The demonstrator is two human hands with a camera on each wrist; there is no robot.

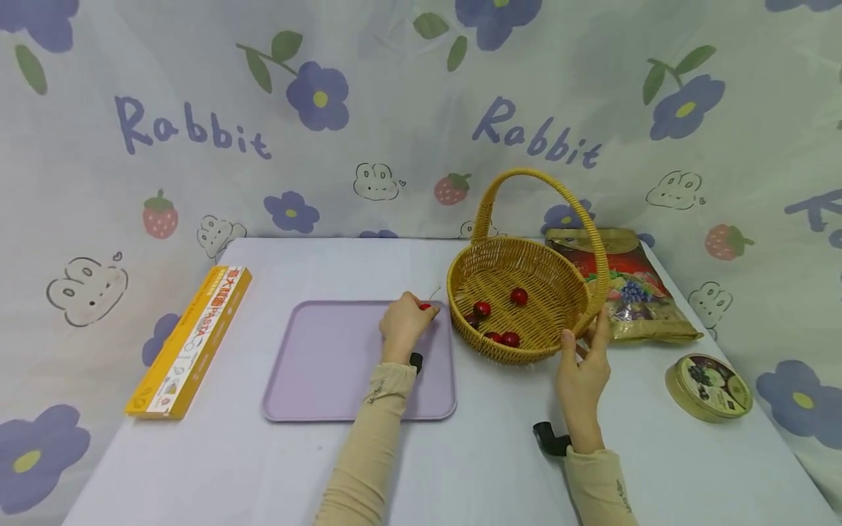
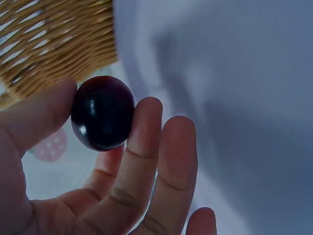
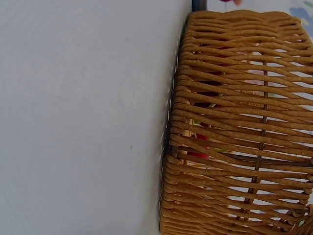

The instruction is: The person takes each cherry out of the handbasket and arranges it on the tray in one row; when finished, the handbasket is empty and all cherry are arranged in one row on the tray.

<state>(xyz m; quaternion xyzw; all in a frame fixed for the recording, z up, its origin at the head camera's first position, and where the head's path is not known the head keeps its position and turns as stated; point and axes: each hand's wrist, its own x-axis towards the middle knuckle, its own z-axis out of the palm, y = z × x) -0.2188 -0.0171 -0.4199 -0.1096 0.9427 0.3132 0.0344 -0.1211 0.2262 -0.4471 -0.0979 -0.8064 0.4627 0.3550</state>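
A dark red cherry [image 2: 102, 113] is pinched between the thumb and fingers of my left hand [image 1: 403, 325], above the right side of the lilac tray [image 1: 329, 358]. Its thin stem shows in the head view. Just to the right stands a yellow wicker basket [image 1: 500, 353] with a tall arched handle, and several cherries [image 1: 519, 296] lie inside it. My right hand [image 1: 584, 372] holds the basket at its front right rim, near the foot of the handle. In the right wrist view only the woven wall [image 3: 234, 117] shows, with no fingers on it.
A yellow pasta box [image 1: 191, 343] lies left of the tray. Behind the basket's right side is a red and gold fruit bag [image 1: 631, 285], and a round gold tin [image 1: 709, 387] sits at the right. A printed curtain [image 1: 395, 95] hangs behind the white table.
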